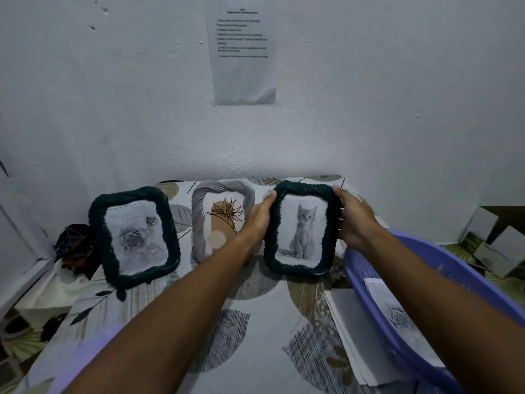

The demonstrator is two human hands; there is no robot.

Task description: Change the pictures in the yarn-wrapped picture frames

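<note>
Kitten frame (301,227) stands upright, left hand (257,220) and right hand (353,220) fingers clamped on its sides.

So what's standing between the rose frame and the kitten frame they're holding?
In the head view, a grey yarn-wrapped frame with a leaf drawing stands between the rose frame and the kitten frame; the left hand partly covers it.

Printed sheet (245,56) taped to wall: several lines of small black text, too blurred to read.
</note>
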